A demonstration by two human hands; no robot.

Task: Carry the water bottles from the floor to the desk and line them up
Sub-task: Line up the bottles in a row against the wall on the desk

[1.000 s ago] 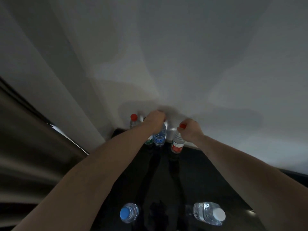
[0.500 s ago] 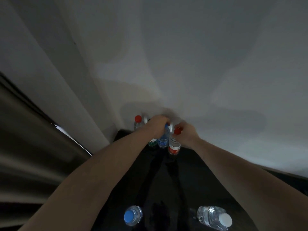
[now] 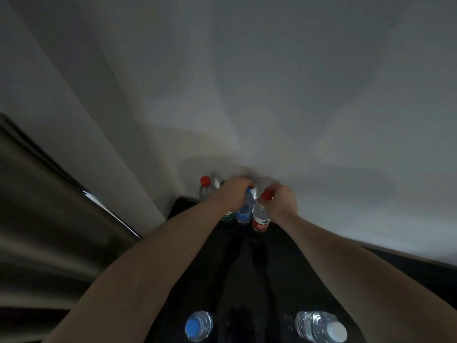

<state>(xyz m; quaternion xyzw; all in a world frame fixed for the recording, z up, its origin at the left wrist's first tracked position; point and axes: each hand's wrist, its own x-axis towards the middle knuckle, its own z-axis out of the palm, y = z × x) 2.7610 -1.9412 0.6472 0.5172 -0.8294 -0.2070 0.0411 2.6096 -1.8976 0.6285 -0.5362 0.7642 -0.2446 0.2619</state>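
Dark table [image 3: 247, 280] against white wall: row of bottles at far edge. Right hand [image 3: 282, 200] grip pinches red-capped bottle [image 3: 260, 216], now nudged left, touching blue-label bottle [image 3: 244, 211], whose top left hand [image 3: 235, 191] grips. Row tightening; two near bottles unaligned.

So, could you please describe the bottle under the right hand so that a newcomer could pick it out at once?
Follow the black desk to its far edge by the white wall, where a row of bottles stands. The red-label bottle is the rightmost of that row, with the right hand holding it at its top. Its neighbour is the blue-label bottle; only this one has a red cap and red label band.
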